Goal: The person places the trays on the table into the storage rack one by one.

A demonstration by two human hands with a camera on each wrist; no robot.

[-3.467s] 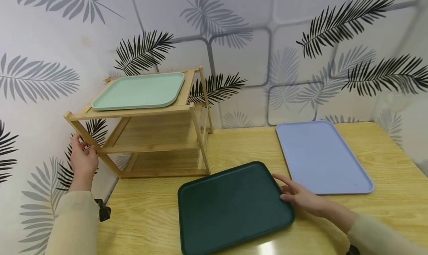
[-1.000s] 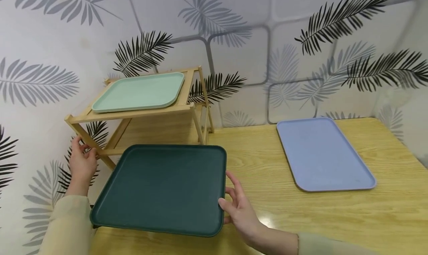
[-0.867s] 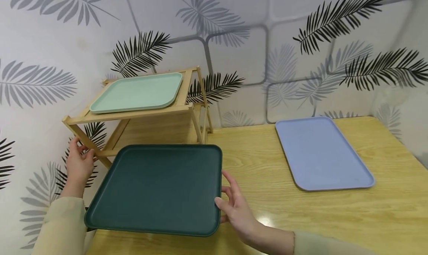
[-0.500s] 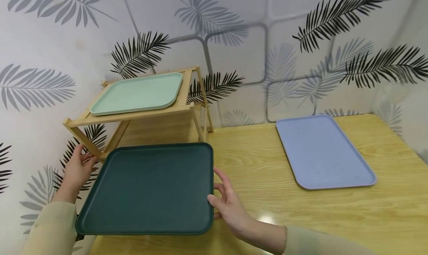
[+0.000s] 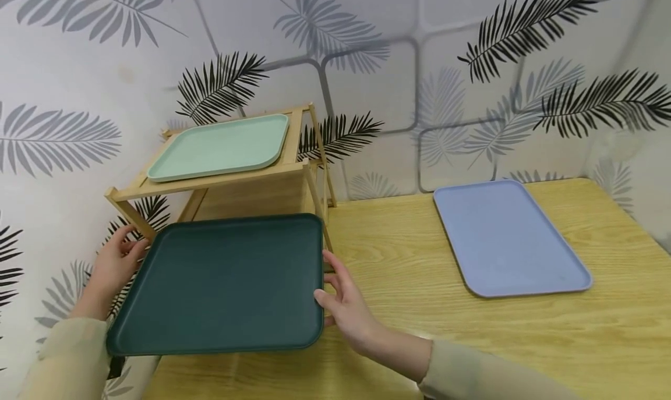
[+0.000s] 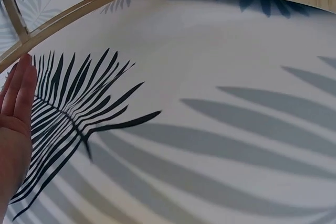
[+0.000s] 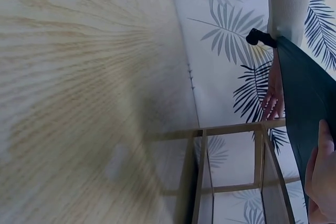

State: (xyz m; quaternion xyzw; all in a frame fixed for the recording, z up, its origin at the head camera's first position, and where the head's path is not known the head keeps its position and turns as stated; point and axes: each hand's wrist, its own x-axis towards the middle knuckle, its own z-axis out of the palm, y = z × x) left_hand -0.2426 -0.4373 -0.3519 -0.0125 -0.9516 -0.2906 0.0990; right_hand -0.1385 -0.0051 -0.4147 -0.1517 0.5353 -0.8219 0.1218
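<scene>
My right hand [image 5: 348,312] holds a dark green tray [image 5: 220,283] by its right edge, thumb on top and the other fingers at the side and below. The tray is raised off the table, in front of a light wooden tiered rack [image 5: 209,181], and hides much of its lower tiers. In the right wrist view the tray [image 7: 307,98] shows nearly edge-on. My left hand [image 5: 112,269] is at the rack's front left leg, beside the tray's left edge. In the left wrist view its fingers [image 6: 23,85] lie straight, tips at the wooden frame.
A pale green tray [image 5: 220,147] lies on the rack's top tier. A lavender tray [image 5: 511,237] lies on the wood-grain table [image 5: 382,248] at the back right. The leaf-patterned wall [image 5: 377,97] stands close behind and to the left of the rack.
The dark green tray lay on the table; my right hand has gripped it, lifted it and carried it left to the rack. Over the last second it moved farther left and slightly up.
</scene>
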